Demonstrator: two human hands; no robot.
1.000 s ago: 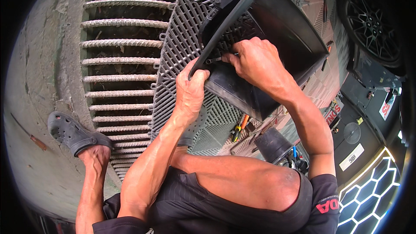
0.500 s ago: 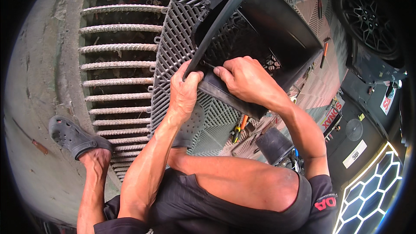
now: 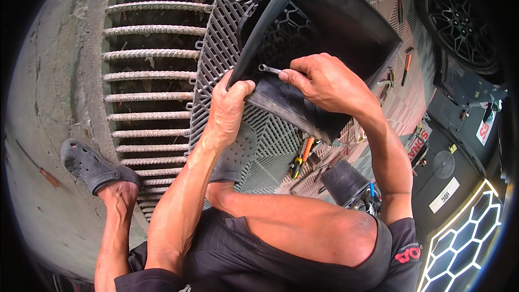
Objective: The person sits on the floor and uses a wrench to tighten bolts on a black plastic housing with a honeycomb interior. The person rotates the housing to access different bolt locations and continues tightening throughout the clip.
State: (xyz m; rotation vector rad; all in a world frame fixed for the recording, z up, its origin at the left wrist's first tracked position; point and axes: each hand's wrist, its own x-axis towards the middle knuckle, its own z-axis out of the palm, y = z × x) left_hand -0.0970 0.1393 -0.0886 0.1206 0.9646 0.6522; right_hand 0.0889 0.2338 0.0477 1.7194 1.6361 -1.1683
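A large black plastic housing [image 3: 346, 11], open and box-like with a honeycomb mesh inside, stands tilted in front of me. My left hand [image 3: 228, 105] is closed on its near left edge, the thumb on top and the other fingers mostly hidden behind the rim. In my right hand [image 3: 330, 84] is a slim metal wrench [image 3: 268, 68], pinched between thumb and fingers. The wrench's ring end points left, over the housing's inner near corner. Whether it touches a fastener there I cannot tell.
A ribbed steel drain grate [image 3: 157, 54] lies left of the grey floor tiles [image 3: 224, 38]. Pliers [image 3: 296, 167] and a black bucket [image 3: 346, 181] are right of my foot. An orange-handled tool [image 3: 407, 66] lies near a car wheel [image 3: 459, 24]. A screwdriver [image 3: 48, 177] rests far left.
My right hand has moved slightly up and right with the wrench, and its ring end shows more clearly. The housing has shifted a little; my left hand keeps its hold.
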